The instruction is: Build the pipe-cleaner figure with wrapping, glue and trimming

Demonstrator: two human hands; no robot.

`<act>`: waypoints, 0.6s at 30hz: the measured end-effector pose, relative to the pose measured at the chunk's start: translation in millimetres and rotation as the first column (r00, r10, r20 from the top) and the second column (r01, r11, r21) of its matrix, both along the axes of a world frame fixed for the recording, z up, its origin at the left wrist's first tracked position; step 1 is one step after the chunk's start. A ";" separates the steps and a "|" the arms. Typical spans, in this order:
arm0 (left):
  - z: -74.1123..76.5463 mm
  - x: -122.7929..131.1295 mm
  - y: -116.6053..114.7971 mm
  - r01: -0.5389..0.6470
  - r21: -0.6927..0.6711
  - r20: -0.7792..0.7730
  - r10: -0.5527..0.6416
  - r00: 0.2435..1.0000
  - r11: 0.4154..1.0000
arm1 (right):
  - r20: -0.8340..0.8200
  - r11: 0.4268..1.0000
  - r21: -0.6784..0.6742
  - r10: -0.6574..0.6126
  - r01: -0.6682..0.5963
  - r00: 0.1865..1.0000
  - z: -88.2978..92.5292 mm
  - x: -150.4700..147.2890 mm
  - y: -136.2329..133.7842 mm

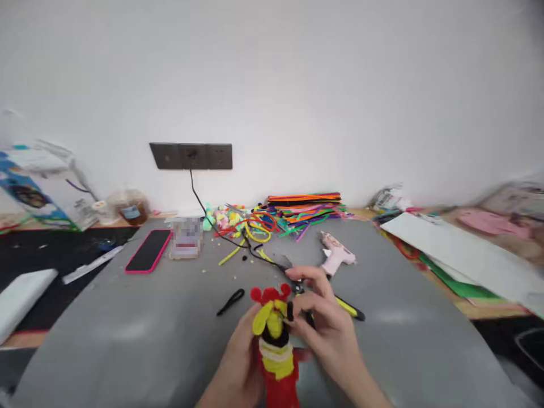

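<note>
A red, yellow and black figure (277, 368), which looks wound from pipe cleaners, stands nearly upright at the bottom centre. My left hand (242, 362) is wrapped round it from the left and partly hidden behind it. At the figure's yellow head, my right hand (334, 331) pinches a short black piece (289, 311) that looks like bent pipe cleaner. Whether this piece touches the head I cannot tell. Behind my right hand lie yellow-and-black handled pliers (351, 307), partly covered by the fingers. A black folded loop (230, 302) rests on the grey table left of the figure.
A pink glue gun (338, 255) lies beyond my right hand, near a black cord running from the wall socket (191, 156). Bundled pipe cleaners (304, 207) and pom-poms (227, 217) are by the wall. A phone (148, 251) lies left, white sheets (463, 249) right.
</note>
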State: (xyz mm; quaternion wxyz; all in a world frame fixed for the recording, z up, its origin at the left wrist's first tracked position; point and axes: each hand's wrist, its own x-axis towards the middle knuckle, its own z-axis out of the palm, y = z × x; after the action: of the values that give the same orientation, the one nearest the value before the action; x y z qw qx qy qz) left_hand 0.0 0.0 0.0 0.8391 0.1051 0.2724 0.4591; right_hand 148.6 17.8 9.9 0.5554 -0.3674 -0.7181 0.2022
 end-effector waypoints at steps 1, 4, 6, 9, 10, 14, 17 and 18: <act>-0.6 -0.1 0.7 -0.015 0.012 -0.004 0.015 1.000 1.000 | 0.008 1.000 0.014 -0.009 0.008 1.000 0.0 0.0 0.8; -3.1 -1.8 1.9 -0.040 0.049 -0.024 0.042 0.999 0.998 | 0.032 0.999 0.041 -0.025 0.024 0.999 -0.4 0.5 2.7; -4.8 -4.4 1.7 -0.038 0.086 -0.047 0.043 0.998 0.996 | 0.053 0.998 0.051 -0.030 0.027 0.998 -0.7 1.3 3.1; -5.6 -8.5 0.7 -0.035 0.072 -0.087 0.041 0.995 0.997 | 0.066 1.000 0.025 -0.019 0.017 0.998 0.1 2.6 3.4; -5.1 -9.3 0.7 -0.038 0.054 -0.097 0.043 0.994 0.998 | 0.062 1.000 -0.001 -0.010 0.010 0.998 0.7 3.1 3.7; -2.2 -9.9 3.0 -0.037 0.022 -0.099 0.039 0.994 0.999 | 0.006 0.982 -0.173 0.071 -0.069 0.997 3.5 4.8 6.4; -1.9 -9.7 5.9 -0.049 -0.018 -0.077 0.047 0.996 0.999 | -0.056 0.949 -0.280 0.132 -0.143 0.990 4.1 5.8 9.5; -2.1 -9.8 6.7 -0.048 -0.040 -0.069 0.045 0.997 0.998 | -0.074 0.940 -0.303 0.142 -0.158 0.987 4.2 5.9 10.5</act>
State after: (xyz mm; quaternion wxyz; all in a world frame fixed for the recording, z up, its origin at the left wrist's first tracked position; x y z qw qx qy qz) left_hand -9.8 6.7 -2.1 0.8205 0.0968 0.3129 0.4686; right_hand 154.5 28.2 14.1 0.4927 -0.3882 -0.6892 0.3627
